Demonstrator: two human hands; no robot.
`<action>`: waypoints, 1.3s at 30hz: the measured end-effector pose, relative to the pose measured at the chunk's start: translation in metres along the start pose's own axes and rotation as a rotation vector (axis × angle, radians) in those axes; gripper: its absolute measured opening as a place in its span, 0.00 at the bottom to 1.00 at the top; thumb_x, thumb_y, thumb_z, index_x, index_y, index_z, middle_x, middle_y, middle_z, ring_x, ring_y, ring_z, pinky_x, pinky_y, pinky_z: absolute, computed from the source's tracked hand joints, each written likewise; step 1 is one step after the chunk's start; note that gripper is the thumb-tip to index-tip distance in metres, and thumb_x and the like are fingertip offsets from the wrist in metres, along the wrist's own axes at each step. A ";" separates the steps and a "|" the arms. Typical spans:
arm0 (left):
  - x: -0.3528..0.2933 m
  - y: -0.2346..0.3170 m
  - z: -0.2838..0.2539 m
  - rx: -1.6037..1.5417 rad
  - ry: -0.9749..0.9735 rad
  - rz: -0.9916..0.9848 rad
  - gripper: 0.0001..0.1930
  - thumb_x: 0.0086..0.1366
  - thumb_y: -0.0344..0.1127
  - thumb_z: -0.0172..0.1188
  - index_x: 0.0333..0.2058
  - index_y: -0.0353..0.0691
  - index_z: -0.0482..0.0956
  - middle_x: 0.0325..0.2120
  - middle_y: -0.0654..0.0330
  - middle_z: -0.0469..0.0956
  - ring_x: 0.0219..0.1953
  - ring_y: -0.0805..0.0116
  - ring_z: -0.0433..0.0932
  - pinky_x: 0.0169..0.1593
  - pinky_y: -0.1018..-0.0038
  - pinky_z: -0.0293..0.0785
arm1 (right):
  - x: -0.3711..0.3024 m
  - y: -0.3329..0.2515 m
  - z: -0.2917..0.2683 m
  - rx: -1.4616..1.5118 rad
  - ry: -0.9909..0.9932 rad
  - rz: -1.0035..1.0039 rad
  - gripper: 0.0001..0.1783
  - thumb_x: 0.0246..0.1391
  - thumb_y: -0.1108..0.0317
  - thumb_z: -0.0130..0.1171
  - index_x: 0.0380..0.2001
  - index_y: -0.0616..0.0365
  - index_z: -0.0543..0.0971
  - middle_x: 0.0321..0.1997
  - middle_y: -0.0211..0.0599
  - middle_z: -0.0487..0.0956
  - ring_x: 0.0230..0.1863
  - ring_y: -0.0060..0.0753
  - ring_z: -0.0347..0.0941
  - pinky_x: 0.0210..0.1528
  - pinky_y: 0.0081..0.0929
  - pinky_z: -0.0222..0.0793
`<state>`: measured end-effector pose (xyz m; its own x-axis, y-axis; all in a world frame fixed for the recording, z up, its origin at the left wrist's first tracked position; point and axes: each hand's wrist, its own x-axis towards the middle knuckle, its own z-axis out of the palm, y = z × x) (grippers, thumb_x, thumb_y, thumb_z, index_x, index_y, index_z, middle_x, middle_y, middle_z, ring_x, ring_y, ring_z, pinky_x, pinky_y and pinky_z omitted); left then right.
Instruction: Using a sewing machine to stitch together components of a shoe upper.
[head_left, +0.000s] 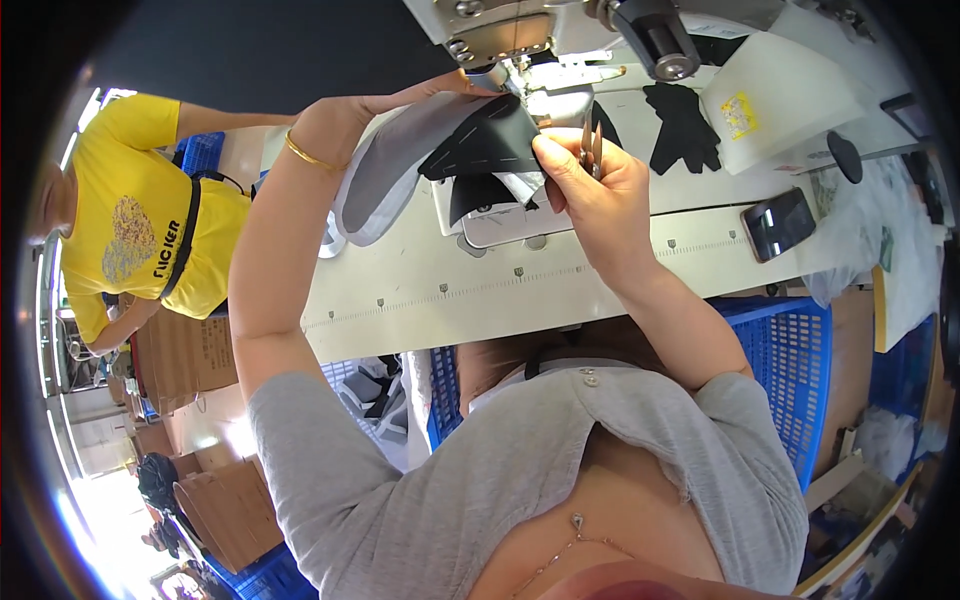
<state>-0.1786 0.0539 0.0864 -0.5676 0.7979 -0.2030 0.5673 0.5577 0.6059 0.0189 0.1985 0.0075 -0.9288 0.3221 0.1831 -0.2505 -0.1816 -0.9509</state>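
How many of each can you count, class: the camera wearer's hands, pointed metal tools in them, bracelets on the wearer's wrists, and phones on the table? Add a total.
Hands: 2 (left hand, right hand)
Pointed metal tool: 1
Gold bracelet: 1
Dark phone: 1
Total: 5

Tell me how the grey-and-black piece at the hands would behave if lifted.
The grey-and-black piece is probably bendable but not fully limp: its grey end extends in a smooth curve rather than crumpling. It is likely light for its size, since its panels look thin and the right hand pinches just an edge while also holding pointed snips.
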 end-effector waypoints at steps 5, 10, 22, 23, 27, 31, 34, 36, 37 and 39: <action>0.001 -0.002 0.005 0.180 0.090 0.014 0.16 0.63 0.38 0.64 0.46 0.35 0.79 0.43 0.59 0.79 0.46 0.73 0.76 0.51 0.74 0.71 | 0.002 -0.002 -0.002 0.115 0.053 0.043 0.09 0.60 0.66 0.60 0.32 0.60 0.81 0.18 0.22 0.72 0.19 0.11 0.65 0.22 0.14 0.60; -0.005 -0.001 0.009 0.354 0.192 0.015 0.15 0.63 0.39 0.63 0.44 0.36 0.80 0.41 0.58 0.80 0.43 0.71 0.77 0.48 0.74 0.72 | 0.001 0.001 -0.001 0.111 0.044 0.033 0.09 0.60 0.66 0.60 0.32 0.60 0.81 0.19 0.23 0.72 0.20 0.12 0.66 0.22 0.15 0.60; -0.070 -0.037 -0.033 0.757 0.464 -0.048 0.14 0.64 0.42 0.60 0.39 0.37 0.83 0.35 0.56 0.82 0.36 0.67 0.80 0.42 0.74 0.74 | -0.005 -0.003 0.016 0.137 -0.048 0.017 0.09 0.60 0.67 0.59 0.31 0.62 0.81 0.18 0.23 0.72 0.19 0.12 0.66 0.22 0.15 0.60; -0.049 -0.041 -0.030 0.778 0.467 -0.016 0.14 0.64 0.42 0.60 0.39 0.37 0.83 0.34 0.55 0.83 0.36 0.67 0.80 0.41 0.74 0.74 | 0.000 -0.001 0.010 0.119 -0.026 0.005 0.09 0.60 0.67 0.59 0.31 0.63 0.81 0.18 0.23 0.72 0.19 0.12 0.66 0.21 0.15 0.60; -0.065 -0.033 -0.008 0.700 0.731 0.095 0.12 0.63 0.39 0.59 0.36 0.37 0.83 0.31 0.53 0.83 0.32 0.63 0.80 0.38 0.73 0.74 | 0.008 -0.001 0.001 0.093 -0.010 -0.004 0.09 0.60 0.67 0.59 0.30 0.63 0.80 0.17 0.22 0.71 0.18 0.12 0.66 0.21 0.15 0.60; -0.099 0.030 0.077 0.353 1.044 0.521 0.08 0.53 0.20 0.54 0.29 0.35 0.81 0.30 0.54 0.81 0.33 0.59 0.79 0.38 0.66 0.76 | 0.004 0.005 -0.002 0.150 0.037 0.018 0.09 0.60 0.67 0.58 0.30 0.63 0.80 0.17 0.23 0.72 0.18 0.11 0.67 0.20 0.14 0.61; -0.085 0.064 0.119 0.404 0.866 0.606 0.18 0.56 0.26 0.58 0.46 0.26 0.79 0.49 0.47 0.77 0.54 0.48 0.74 0.59 0.56 0.68 | 0.003 0.006 0.002 0.186 0.008 -0.013 0.10 0.60 0.68 0.58 0.31 0.64 0.81 0.17 0.24 0.74 0.19 0.12 0.68 0.21 0.14 0.62; -0.074 0.053 0.123 0.384 0.799 0.617 0.16 0.58 0.27 0.58 0.45 0.26 0.79 0.48 0.46 0.78 0.53 0.48 0.76 0.60 0.55 0.68 | 0.003 0.004 0.002 0.244 0.008 -0.026 0.10 0.61 0.68 0.58 0.32 0.64 0.81 0.19 0.26 0.75 0.20 0.14 0.69 0.22 0.14 0.63; -0.072 0.050 0.124 0.364 0.807 0.628 0.15 0.59 0.27 0.58 0.44 0.26 0.80 0.47 0.46 0.78 0.52 0.48 0.76 0.60 0.55 0.68 | 0.003 0.004 0.002 0.240 0.010 -0.024 0.10 0.61 0.68 0.58 0.32 0.64 0.81 0.19 0.26 0.75 0.20 0.14 0.69 0.22 0.14 0.63; -0.071 0.049 0.123 0.335 0.832 0.616 0.14 0.59 0.26 0.58 0.43 0.27 0.80 0.45 0.47 0.79 0.51 0.49 0.77 0.59 0.56 0.69 | 0.004 0.003 0.002 0.257 -0.024 0.030 0.10 0.61 0.68 0.57 0.31 0.65 0.81 0.21 0.27 0.76 0.21 0.14 0.70 0.23 0.14 0.64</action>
<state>-0.0369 0.0525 0.0362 -0.2846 0.6271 0.7251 0.9552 0.2495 0.1591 0.0140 0.1970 0.0062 -0.9425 0.2911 0.1644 -0.2807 -0.4218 -0.8622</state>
